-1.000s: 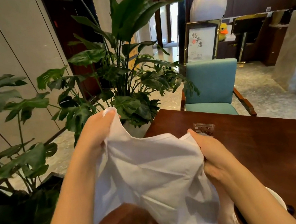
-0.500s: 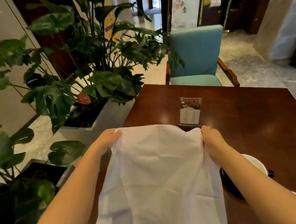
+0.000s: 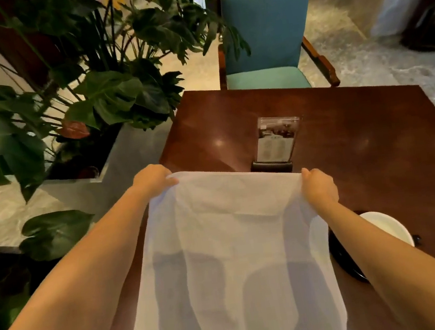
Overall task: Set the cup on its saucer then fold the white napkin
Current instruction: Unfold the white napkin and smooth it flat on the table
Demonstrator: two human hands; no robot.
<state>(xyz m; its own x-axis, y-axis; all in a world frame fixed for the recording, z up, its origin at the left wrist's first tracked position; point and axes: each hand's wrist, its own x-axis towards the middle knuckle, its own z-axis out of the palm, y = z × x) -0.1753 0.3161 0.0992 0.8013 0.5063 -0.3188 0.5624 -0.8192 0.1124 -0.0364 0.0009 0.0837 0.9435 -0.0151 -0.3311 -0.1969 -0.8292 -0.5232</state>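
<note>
White, bunched a second ago: spread napkin (image 3: 230,246) flat over table (image 3: 343,120), pinched far corners in left hand (image 3: 154,180) and right hand (image 3: 319,187). Parked cup (image 3: 385,228) on saucer (image 3: 342,262) near right, apparently; folding next.

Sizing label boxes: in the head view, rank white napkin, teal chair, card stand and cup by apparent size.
1. white napkin, nearest the camera
2. teal chair
3. card stand
4. cup, unsure: the right forearm hides part of it
</note>
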